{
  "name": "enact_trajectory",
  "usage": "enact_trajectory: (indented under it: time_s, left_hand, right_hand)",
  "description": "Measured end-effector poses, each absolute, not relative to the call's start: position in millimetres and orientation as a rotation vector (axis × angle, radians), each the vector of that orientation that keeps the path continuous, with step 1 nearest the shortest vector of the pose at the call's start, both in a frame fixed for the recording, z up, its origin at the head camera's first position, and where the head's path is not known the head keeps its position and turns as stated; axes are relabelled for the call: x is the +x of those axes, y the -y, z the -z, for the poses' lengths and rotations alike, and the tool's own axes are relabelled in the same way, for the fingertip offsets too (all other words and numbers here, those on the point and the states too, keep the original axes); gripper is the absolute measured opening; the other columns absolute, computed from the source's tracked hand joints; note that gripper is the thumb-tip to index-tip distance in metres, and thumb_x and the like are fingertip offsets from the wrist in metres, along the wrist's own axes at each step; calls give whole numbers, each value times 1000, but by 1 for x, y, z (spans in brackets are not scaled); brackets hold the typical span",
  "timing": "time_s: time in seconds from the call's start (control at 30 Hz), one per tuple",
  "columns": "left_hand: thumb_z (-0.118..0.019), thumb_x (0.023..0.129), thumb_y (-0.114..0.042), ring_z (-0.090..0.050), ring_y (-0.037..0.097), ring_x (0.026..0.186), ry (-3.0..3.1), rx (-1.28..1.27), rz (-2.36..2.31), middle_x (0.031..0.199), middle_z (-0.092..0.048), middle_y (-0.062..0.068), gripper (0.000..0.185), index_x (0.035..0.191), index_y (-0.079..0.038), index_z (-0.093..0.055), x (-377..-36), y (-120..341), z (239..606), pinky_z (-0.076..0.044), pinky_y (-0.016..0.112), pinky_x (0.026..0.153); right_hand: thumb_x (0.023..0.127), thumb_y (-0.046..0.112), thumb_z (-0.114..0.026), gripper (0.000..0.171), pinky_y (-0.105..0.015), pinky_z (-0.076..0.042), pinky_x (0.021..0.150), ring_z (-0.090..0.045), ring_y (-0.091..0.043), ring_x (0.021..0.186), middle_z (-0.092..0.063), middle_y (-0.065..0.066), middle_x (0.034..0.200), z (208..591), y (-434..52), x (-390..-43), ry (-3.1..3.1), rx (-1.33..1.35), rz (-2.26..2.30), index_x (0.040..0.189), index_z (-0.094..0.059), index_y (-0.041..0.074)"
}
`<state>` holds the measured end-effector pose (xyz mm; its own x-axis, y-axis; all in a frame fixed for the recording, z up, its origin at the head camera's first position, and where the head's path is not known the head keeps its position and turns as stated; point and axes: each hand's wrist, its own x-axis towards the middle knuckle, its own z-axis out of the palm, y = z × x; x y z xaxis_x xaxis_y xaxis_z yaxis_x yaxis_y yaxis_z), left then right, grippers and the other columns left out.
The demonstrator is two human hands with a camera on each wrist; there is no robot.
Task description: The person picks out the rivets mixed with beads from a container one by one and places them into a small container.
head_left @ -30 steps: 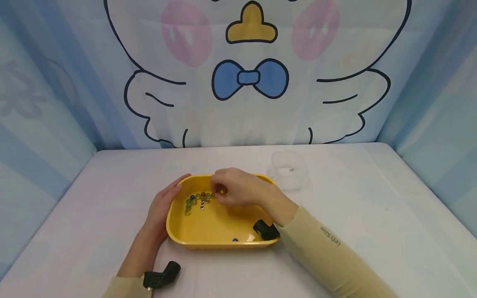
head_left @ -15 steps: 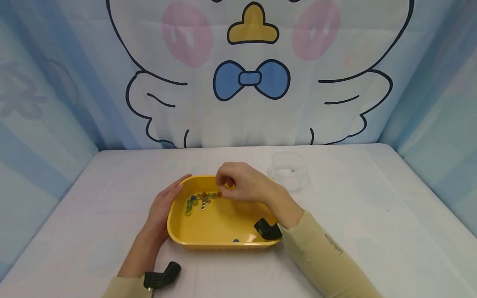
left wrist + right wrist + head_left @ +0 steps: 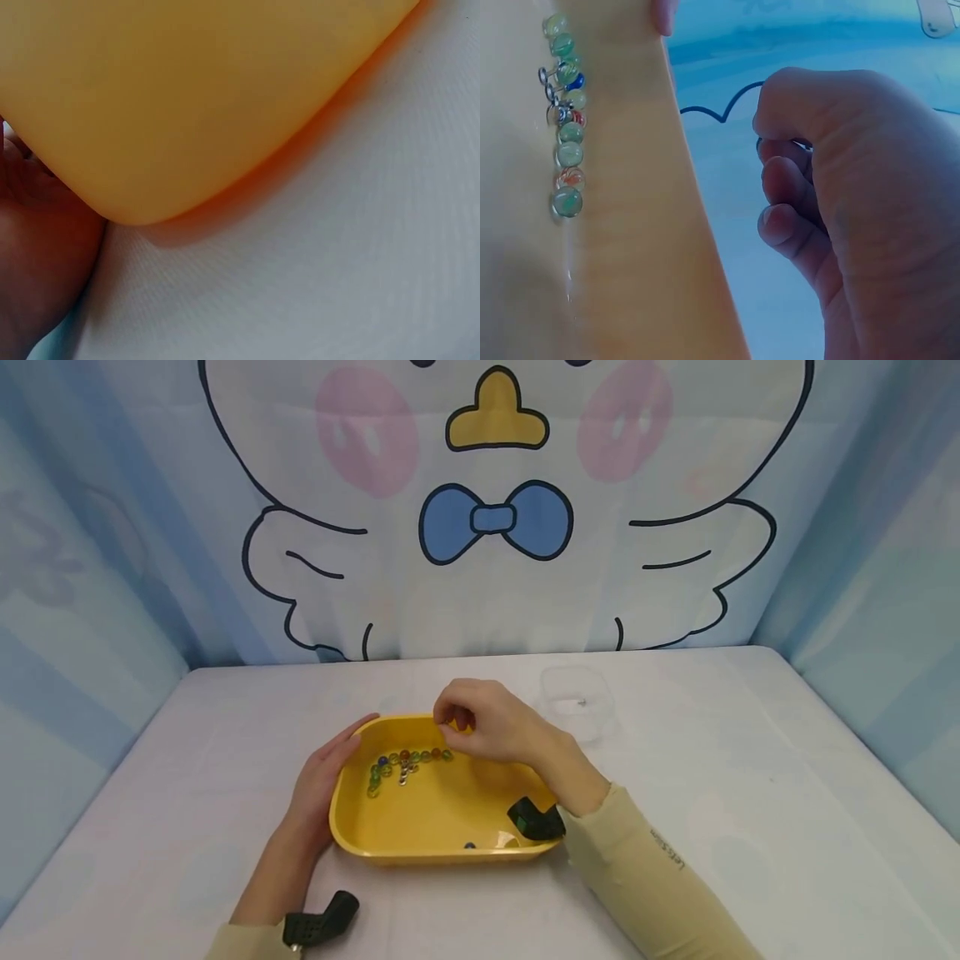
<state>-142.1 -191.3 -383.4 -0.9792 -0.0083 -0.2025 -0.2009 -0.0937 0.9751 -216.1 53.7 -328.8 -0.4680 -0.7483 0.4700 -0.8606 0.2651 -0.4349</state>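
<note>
A yellow tray [image 3: 442,853] sits on the white table, and the left wrist view shows its outer wall [image 3: 187,97]. A row of glass marbles [image 3: 405,760] mixed with small metal rings lies near its far left corner, also seen in the right wrist view [image 3: 568,142]. My right hand [image 3: 453,720] hovers above the tray's back rim with fingers curled, pinching a small thing that looks like a thin metal ring [image 3: 801,143]. My left hand [image 3: 330,768] rests flat against the tray's left wall with straight fingers, its palm [image 3: 37,262] beside the wall.
A clear plastic box [image 3: 577,702] stands on the table behind and to the right of the tray. One blue marble [image 3: 469,845] lies alone by the tray's front wall. A cartoon backdrop closes off the back and sides.
My right hand has lifted off the row of marbles and risen toward the tray's back rim, fingers still pinched. The left hand has stayed on the tray's side.
</note>
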Motion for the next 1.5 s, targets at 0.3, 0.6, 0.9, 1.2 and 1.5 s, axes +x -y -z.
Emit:
enact_trajectory:
  time_s: [0.3,0.6,0.9,1.2,1.5]
  left_hand:
    - [-41,109,-37,-39,11,140,-2010,-237,-2224,156,-42,-4,50,155,-19,-42,-141,192,384,-36,23,111]
    - [-41,109,-37,-39,10,140,-2023,-235,-2217,155,-42,-5,49,155,-20,-43,-141,192,384,-36,23,110]
    - [-42,108,-39,-38,12,141,-2042,-240,-2199,156,-42,-4,51,155,-19,-43,-142,192,384,-37,23,109]
    - [-41,109,-37,-38,10,141,-2024,-250,-2202,156,-42,-5,49,155,-20,-43,-142,192,383,-34,26,112]
    - [-40,109,-36,-38,10,141,-2024,-251,-2203,156,-42,-6,48,155,-20,-43,-142,191,383,-34,26,112]
  right_hand:
    - [86,-1,-71,12,-21,-51,66,-53,-11,74,-62,1,87,321,-62,-218,2339,1453,-1030,93,-66,7]
    - [86,-1,-71,11,-25,-50,62,-52,-11,71,-62,0,86,312,-80,-220,2349,1371,-1055,92,-66,7]
    - [86,-1,-70,10,-28,-50,64,-53,-15,72,-62,0,84,304,-102,-223,2414,1231,-1087,91,-67,7]
    - [88,-1,-70,8,-28,-48,64,-52,-17,73,-61,-1,83,303,-122,-225,2477,1116,-1098,91,-67,6]
    - [87,-1,-69,8,-29,-47,64,-51,-19,73,-61,-2,82,306,-139,-232,2537,997,-1065,91,-67,6]
